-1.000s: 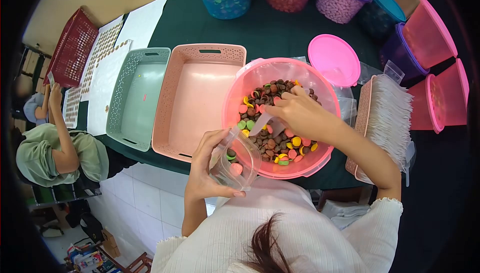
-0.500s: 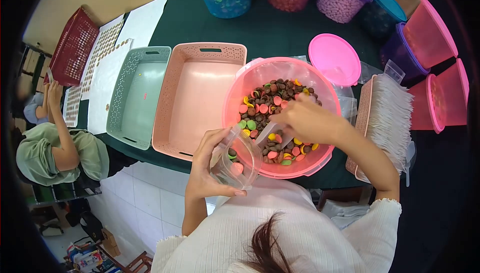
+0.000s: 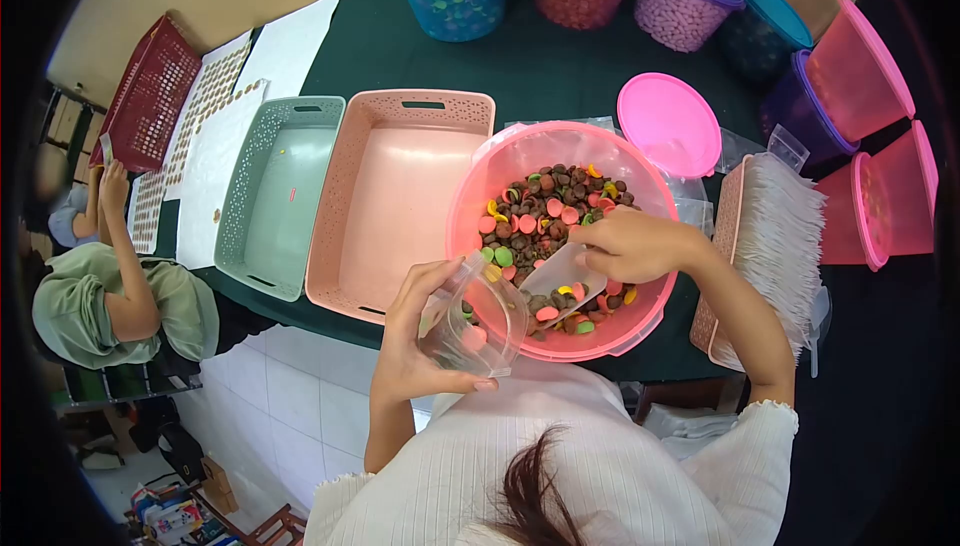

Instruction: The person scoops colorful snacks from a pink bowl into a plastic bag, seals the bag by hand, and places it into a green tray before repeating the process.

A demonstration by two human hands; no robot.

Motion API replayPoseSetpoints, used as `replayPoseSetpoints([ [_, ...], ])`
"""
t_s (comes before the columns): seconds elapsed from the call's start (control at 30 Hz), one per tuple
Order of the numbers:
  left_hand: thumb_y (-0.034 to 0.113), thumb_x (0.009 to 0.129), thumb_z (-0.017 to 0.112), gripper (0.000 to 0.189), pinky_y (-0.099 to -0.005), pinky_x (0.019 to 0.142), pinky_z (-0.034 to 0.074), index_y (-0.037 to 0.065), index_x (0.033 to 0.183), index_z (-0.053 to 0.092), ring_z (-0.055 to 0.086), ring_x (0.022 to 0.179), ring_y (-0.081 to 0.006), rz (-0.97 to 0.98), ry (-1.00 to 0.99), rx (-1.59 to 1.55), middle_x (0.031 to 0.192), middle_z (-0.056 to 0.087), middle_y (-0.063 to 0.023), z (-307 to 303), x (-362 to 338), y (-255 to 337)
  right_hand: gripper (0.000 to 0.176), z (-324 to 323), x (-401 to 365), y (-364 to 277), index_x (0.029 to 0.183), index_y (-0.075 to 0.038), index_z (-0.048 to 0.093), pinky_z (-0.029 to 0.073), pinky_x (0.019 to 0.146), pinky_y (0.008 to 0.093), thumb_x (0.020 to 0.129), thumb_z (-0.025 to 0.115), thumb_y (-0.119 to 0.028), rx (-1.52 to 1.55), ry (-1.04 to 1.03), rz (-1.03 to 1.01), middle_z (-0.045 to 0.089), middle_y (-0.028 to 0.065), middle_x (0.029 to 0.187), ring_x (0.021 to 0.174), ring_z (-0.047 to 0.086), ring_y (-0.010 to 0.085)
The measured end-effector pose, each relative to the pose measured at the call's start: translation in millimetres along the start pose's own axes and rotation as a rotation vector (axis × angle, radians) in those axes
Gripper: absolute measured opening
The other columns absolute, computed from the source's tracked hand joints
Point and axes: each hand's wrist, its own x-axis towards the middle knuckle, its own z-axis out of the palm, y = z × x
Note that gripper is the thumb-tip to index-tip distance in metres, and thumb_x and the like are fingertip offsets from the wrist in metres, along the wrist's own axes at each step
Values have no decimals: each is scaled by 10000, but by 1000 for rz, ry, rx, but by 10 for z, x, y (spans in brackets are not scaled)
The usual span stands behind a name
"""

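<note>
My left hand (image 3: 408, 341) holds a clear plastic pouch (image 3: 500, 331), its mouth spread open and tilted toward the tub. Some chocolate-like pieces show through the pouch wall. In my right hand (image 3: 635, 244) is a translucent scoop (image 3: 563, 268), fingers wrapped round its handle. Brown, pink, green and yellow pieces lie on the scoop, whose front end points at the pouch mouth. Below both is a round pink tub (image 3: 655, 321) with a layer of the same button-shaped pieces (image 3: 548, 196) in it.
Left of the tub stand a peach basket (image 3: 365, 216) and a green basket (image 3: 275, 196). A pink lid (image 3: 668, 124) lies behind the tub. On the right, a basket holds stacked clear pouches (image 3: 775, 246). Filled lidded tubs (image 3: 455, 1) line the back. Another person (image 3: 125, 296) works at far left.
My right hand has come down and nearer with the scoop, which now shows clearly with pieces on it. My left hand and the pouch have barely moved.
</note>
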Motion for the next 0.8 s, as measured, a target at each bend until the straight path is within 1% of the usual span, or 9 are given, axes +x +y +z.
replayPoseSetpoints([
  [0.07, 321, 337, 838, 974, -339, 823, 379, 2, 1164, 434, 476, 948, -236, 0, 17, 25, 1056, 475, -128, 4, 8, 47, 204, -138, -85, -39, 805, -3, 533, 382, 681, 445, 794, 410, -166, 187, 98, -6, 544, 167, 645, 671, 546, 322],
  [0.2, 251, 376, 837, 902, -310, 760, 410, 0, 1145, 440, 486, 903, -211, -5, 58, 142, 1031, 473, -114, 43, 58, 179, 196, -524, -287, -236, 782, 4, 531, 395, 667, 421, 772, 421, -158, 172, 225, -36, 545, 175, 660, 684, 551, 324],
  [0.27, 233, 388, 835, 882, -302, 743, 418, 1, 1142, 439, 490, 899, -207, 11, 68, 206, 1032, 471, -114, 74, 85, 204, 175, -757, -393, -379, 743, 6, 535, 400, 644, 404, 730, 443, -142, -58, 290, 68, 536, 181, 677, 689, 547, 316],
  [0.4, 221, 419, 821, 860, -310, 737, 423, 16, 1155, 426, 491, 900, -206, 44, 100, 252, 1053, 466, -113, 157, 188, 267, 134, -921, -452, -770, 686, -15, 550, 385, 630, 364, 681, 490, -135, -335, 393, 86, 541, 135, 640, 667, 554, 272],
  [0.47, 216, 427, 817, 854, -315, 742, 424, 21, 1158, 422, 491, 903, -207, 62, 97, 285, 1062, 462, -114, 214, 220, 324, 195, -751, -428, -1010, 763, -20, 536, 349, 675, 336, 679, 569, -193, -673, 450, -38, 573, 105, 683, 681, 561, 232],
  [0.5, 210, 433, 814, 853, -319, 751, 424, 26, 1166, 419, 490, 906, -207, 28, 74, 267, 1071, 457, -114, 251, 232, 349, 237, -658, -374, -1122, 752, -24, 527, 339, 697, 321, 644, 603, -221, -760, 434, -69, 567, 94, 667, 697, 554, 210],
  [0.6, 202, 442, 811, 859, -324, 768, 422, 34, 1183, 410, 489, 911, -205, 14, 49, 214, 1086, 447, -115, 242, 216, 352, 211, -572, -417, -1352, 753, -21, 523, 333, 685, 321, 651, 592, -192, -756, 355, 29, 564, 82, 683, 692, 537, 192],
  [0.67, 200, 446, 811, 866, -324, 776, 420, 37, 1193, 404, 488, 913, -203, 33, 48, 173, 1092, 443, -115, 205, 186, 332, 137, -589, -549, -1307, 747, -23, 526, 325, 671, 324, 678, 550, -139, -732, 607, 56, 545, 87, 641, 679, 521, 212],
  [0.8, 232, 418, 827, 918, -330, 846, 369, 18, 1201, 398, 459, 967, -214, 27, 6, -7, 1101, 437, -113, 31, 69, 172, 114, -698, -734, -997, 708, -36, 535, 327, 641, 345, 704, 525, -150, -714, 758, 116, 544, 95, 593, 614, 537, 232],
])
